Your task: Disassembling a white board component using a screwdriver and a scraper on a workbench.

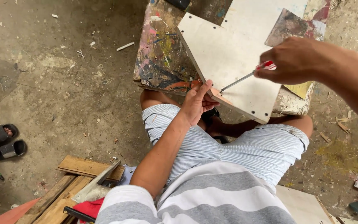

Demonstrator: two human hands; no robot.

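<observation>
Head view: right hand [297, 60] at two o'clock, fingers wrapped around the screwdriver [245, 76], tip on the white board [233, 54]; left hand [195, 103] fingers clamp the board's near edge on the paint-stained counter [158, 54].

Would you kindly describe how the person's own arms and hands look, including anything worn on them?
The left hand and right hand are bare: no gloves, rings or watch show. Both forearms are uncovered. The left arm emerges near the shoulder from the short sleeve of a grey-and-white broad-striped shirt. The right arm's sleeve lies outside the picture.
</observation>
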